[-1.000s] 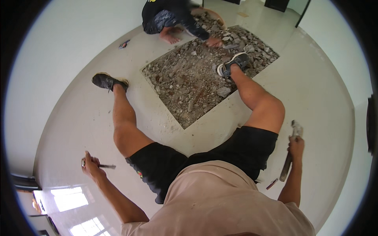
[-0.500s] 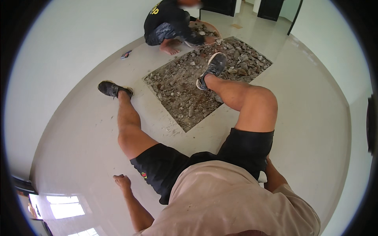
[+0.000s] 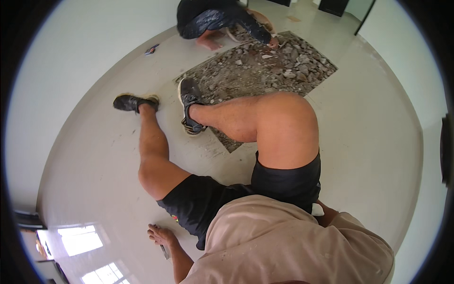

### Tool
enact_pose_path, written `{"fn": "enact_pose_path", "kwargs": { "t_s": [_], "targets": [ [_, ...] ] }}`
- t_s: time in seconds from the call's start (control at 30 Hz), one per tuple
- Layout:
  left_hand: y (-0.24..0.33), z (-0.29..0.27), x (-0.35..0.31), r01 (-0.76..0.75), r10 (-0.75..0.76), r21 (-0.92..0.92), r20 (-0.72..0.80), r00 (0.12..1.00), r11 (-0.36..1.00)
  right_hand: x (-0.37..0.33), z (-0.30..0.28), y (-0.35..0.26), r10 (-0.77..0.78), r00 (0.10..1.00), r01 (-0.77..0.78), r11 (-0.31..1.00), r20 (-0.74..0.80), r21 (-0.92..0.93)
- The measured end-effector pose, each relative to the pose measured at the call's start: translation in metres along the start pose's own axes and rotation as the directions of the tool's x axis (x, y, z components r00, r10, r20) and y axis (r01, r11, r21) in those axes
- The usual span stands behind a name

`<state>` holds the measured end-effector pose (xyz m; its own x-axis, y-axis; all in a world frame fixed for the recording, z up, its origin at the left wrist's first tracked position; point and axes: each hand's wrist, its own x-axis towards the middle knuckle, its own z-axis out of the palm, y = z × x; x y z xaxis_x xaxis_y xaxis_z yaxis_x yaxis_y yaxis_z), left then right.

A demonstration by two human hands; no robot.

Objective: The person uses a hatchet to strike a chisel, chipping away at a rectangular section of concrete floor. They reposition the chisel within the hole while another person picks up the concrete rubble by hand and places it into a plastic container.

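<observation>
Low at the left, beside my black shorts (image 3: pixel 189 206), my left hand (image 3: pixel 161 234) is closed round a thin, greyish, metal-looking tool (image 3: pixel 165 252). Part of that tool sticks out below the hand; its exact kind cannot be made out. My right forearm (image 3: pixel 327 213) goes behind my right thigh, which hides the right hand. Something small and white (image 3: pixel 318 209) shows beside that forearm; whether the hand touches it is hidden. My right shoe (image 3: pixel 191 106) is at the left edge of a rubble-filled opening (image 3: pixel 246 73) in the tiled floor. The left shoe (image 3: pixel 135 102) rests on the tiles.
A co-worker (image 3: pixel 208 21) crouches at the far edge, one hand (image 3: pixel 273 43) at the rubble. A round tan container (image 3: pixel 262 20) with debris stands beside them. A small dark-and-red object (image 3: pixel 152 49) lies near the left wall. Pale glossy tiles (image 3: pixel 369 142) surround the opening.
My right leg has swung left, bringing its shoe from over the rubble to the opening's left edge. My left hand has moved slightly right and down. The co-worker's hand has reached further right.
</observation>
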<state>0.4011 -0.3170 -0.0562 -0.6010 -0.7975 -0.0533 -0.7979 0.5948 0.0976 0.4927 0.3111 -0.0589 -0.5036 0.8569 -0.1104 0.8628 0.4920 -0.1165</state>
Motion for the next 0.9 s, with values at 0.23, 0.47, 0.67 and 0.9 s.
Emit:
{"fn": "enact_pose_path", "kwargs": {
  "t_s": [0.23, 0.47, 0.67, 0.9],
  "targets": [
    [0.004, 0.053, -0.01, 0.09, -0.117, -0.104, -0.285, 0.951, 0.99, -0.003, 0.014, -0.014, 0.023, 0.999, -0.027, 0.996, -0.046, -0.09],
    [0.015, 0.069, -0.01, 0.226, -0.208, 0.014, -0.333, 0.92, 0.974, -0.004, 0.02, -0.029, 0.093, 0.993, -0.104, 0.981, -0.078, -0.164],
    [0.019, 0.119, -0.001, 0.205, -0.07, 0.289, -0.416, 0.907, 0.935, -0.014, 0.005, -0.022, 0.152, 0.984, -0.169, 0.957, -0.091, -0.235],
    [0.004, 0.087, 0.011, 0.231, -0.099, 0.279, -0.416, 0.904, 0.932, -0.013, 0.028, -0.053, 0.161, 0.985, -0.173, 0.947, -0.065, -0.269]
  ]
}}
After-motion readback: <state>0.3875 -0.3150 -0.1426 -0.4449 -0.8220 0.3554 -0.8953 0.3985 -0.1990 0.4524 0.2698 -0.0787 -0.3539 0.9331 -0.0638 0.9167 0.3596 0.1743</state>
